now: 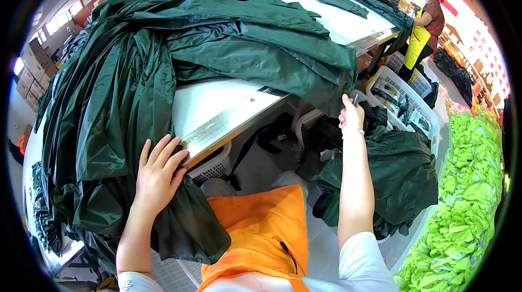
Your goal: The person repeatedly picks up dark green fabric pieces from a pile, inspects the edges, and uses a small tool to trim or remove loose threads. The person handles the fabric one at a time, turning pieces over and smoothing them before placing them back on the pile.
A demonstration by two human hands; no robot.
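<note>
Nearest, the left hand (156, 175) lies flat with fingers spread on the dark green fabric pile (163, 63) where it spills over the white worktop (217, 104) edge. The right hand (350, 118) reaches out and pinches the fabric's hanging hem. Beyond stand white baskets (402, 93), and farther off a person in a yellow apron (417, 42).

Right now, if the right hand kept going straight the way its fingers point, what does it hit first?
The right hand points up and away, its fingertips already at the hanging edge of the dark green fabric draped over the white table. So it likely meets that fabric first, though depth is hard to judge.
</note>
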